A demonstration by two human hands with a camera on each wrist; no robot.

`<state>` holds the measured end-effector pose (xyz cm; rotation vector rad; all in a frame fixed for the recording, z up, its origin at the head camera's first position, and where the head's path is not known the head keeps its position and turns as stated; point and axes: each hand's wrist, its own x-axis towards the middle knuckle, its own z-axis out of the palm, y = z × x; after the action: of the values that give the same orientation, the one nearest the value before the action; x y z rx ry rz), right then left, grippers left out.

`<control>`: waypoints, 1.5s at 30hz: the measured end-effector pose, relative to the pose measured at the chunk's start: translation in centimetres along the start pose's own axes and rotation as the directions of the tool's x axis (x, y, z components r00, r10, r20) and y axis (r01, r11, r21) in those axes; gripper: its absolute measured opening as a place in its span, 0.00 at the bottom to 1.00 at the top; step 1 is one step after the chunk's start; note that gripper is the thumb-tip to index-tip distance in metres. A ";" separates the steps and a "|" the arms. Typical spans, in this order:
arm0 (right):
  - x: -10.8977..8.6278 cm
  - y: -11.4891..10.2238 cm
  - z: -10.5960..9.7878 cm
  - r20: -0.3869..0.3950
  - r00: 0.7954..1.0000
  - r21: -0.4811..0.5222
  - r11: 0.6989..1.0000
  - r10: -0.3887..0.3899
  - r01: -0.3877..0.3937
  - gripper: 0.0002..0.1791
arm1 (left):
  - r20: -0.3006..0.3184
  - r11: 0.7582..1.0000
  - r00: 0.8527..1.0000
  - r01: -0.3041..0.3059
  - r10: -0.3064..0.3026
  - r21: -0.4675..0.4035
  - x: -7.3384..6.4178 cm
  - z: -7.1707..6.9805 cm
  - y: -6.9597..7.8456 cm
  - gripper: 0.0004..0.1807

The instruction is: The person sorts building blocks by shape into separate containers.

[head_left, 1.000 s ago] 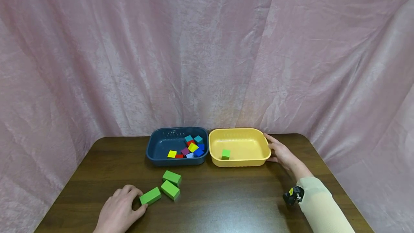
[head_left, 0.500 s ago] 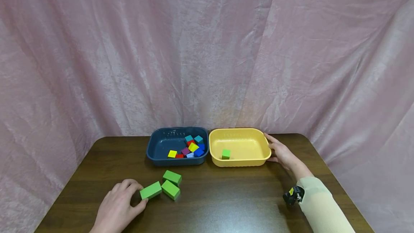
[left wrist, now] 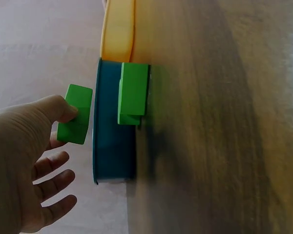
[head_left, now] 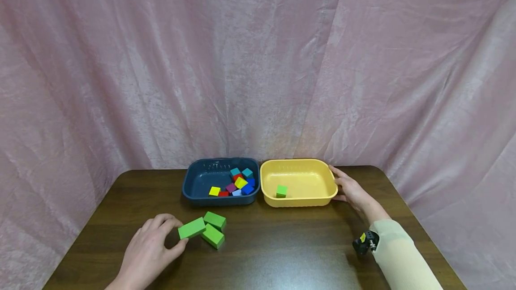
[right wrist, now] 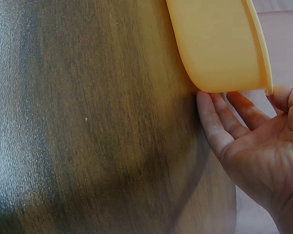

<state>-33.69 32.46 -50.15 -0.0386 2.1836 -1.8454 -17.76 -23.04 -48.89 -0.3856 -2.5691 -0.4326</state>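
My left hand (head_left: 147, 247) pinches a green rectangular block (head_left: 191, 228) between thumb and fingers, holding it above the wooden table. In the left wrist view the thumb lies on the face of this block (left wrist: 75, 115), and the other fingers are spread. Just right of it in the head view lie two more green blocks, one farther back (head_left: 215, 220) and one nearer (head_left: 212, 236). At the right end of a yellow basket (head_left: 298, 202), my right hand (head_left: 354, 195) touches the end wall with its fingertips. A small green block (head_left: 281, 191) lies inside this basket.
A dark blue basket (head_left: 201, 201) stands left of the yellow one, their ends side by side. Several small coloured blocks (head_left: 241, 183) lie in it. Behind the wooden table (head_left: 282, 245) hangs a pink curtain (head_left: 258, 66).
My left hand has raised the green block from the table and moved it slightly away from me and rightward. My right hand has stayed at the yellow basket.
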 end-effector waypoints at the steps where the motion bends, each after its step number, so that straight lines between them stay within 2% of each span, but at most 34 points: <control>1: 0.0 0.0 0.0 0.001 1.000 0.002 1.000 0.001 -0.001 0.36 | 0.004 1.000 1.000 0.002 -0.002 -0.004 0.1 0.0 0.1 0.16; 6: 0.2 0.0 -0.2 0.005 1.000 0.006 1.000 0.000 0.000 0.35 | 0.046 0.999 0.998 0.031 -0.030 -0.018 1.0 0.0 0.8 0.16; 9: 0.2 0.0 -0.2 0.003 1.000 0.002 1.000 -0.002 0.002 0.35 | 0.056 0.999 0.998 0.029 -0.027 -0.021 1.6 0.2 1.3 0.16; 28: 0.0 0.1 0.1 -0.017 1.000 0.001 1.000 0.008 -0.008 0.36 | 0.076 0.996 0.996 -0.042 0.048 -0.081 5.9 1.5 5.1 0.18; 36: 0.0 0.2 0.1 -0.024 1.000 -0.005 1.000 0.015 -0.015 0.37 | 0.023 0.988 0.993 -0.116 0.118 -0.103 7.8 2.2 6.7 0.18; 45: 0.1 0.2 0.1 -0.024 1.000 0.004 1.000 0.011 -0.011 0.36 | 0.012 0.980 0.989 -0.145 0.148 -0.134 10.0 2.6 8.5 0.18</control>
<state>-33.76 32.42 -50.41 -0.0041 2.1922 -1.8531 -24.25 -12.45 -43.84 -0.6259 -2.5182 -0.5495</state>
